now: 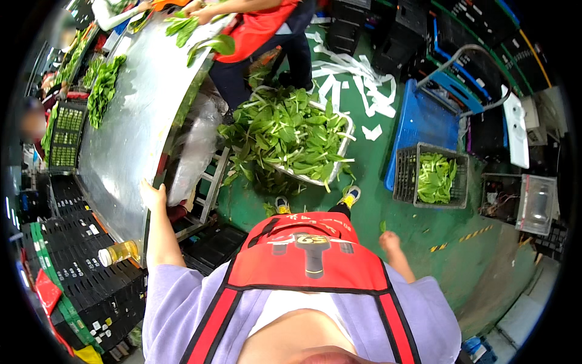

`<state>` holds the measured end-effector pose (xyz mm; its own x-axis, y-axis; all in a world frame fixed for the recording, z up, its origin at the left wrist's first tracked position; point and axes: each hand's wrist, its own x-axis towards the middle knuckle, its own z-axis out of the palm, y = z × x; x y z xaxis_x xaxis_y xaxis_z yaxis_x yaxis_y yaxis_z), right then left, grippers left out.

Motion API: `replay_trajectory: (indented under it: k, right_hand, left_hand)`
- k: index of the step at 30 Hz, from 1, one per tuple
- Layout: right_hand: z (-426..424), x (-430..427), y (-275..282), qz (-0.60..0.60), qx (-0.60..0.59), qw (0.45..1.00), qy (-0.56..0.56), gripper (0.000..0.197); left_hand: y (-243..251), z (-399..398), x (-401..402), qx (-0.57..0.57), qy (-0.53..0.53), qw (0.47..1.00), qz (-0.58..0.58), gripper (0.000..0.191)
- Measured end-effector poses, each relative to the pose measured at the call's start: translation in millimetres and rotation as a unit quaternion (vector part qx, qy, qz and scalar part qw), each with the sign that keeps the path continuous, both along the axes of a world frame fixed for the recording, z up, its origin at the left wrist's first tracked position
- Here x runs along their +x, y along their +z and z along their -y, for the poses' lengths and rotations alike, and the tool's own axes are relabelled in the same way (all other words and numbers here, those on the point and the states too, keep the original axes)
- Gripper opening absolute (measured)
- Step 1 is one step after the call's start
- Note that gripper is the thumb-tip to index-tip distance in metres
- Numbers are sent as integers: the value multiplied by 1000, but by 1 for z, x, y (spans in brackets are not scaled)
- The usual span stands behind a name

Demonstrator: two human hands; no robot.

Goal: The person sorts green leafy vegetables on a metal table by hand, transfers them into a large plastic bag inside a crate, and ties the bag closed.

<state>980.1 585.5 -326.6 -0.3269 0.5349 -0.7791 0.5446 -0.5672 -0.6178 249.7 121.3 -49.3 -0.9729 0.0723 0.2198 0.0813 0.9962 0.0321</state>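
Observation:
My left hand (153, 194) rests on the near edge of a long stainless-steel table (132, 104), its thumb apart from the fingers. Low at my right side hangs my right hand (389, 241), fingers curled. A small green leaf (383, 226) shows just beyond the fingertips; whether it is held or lies on the floor, I cannot tell. Before my feet stands a white tub (346, 150) heaped with loose leafy greens (291, 132). Some leaves hang over its rim. A bottle of yellow liquid (120, 252) lies tilted near the table's corner.
A co-worker in a red apron (259, 27) handles greens at the table. A blue platform trolley (425, 123) stands right, a black crate (443, 175) of greens by it. White strips (363, 82) litter the green floor. Stacked black crates (77, 264) stand left.

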Motion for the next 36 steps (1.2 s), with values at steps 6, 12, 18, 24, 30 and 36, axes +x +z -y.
replay_trajectory:
  k: [6,12,18,24,30,36]
  right_hand:
    - [128,2,-24,229,201,909,286,22]
    - [111,-140,61,159,99,966,176,24]
    - [99,-220,93,99,116,966,209,26]
    - [100,-246,99,89,122,962,229,29]
    - [97,-255,94,106,113,959,237,31]
    - [86,-262,92,135,110,954,243,33]
  left_hand:
    - [-20,78,-7,-18,-16,993,116,73]
    - [-22,85,-8,21,3,992,123,63]
    - [-34,114,-18,66,31,981,179,54]
    - [-27,115,-17,126,2,973,193,54]
    - [-24,111,-11,111,24,980,165,53]
    - [-15,105,-3,111,-7,988,110,62]
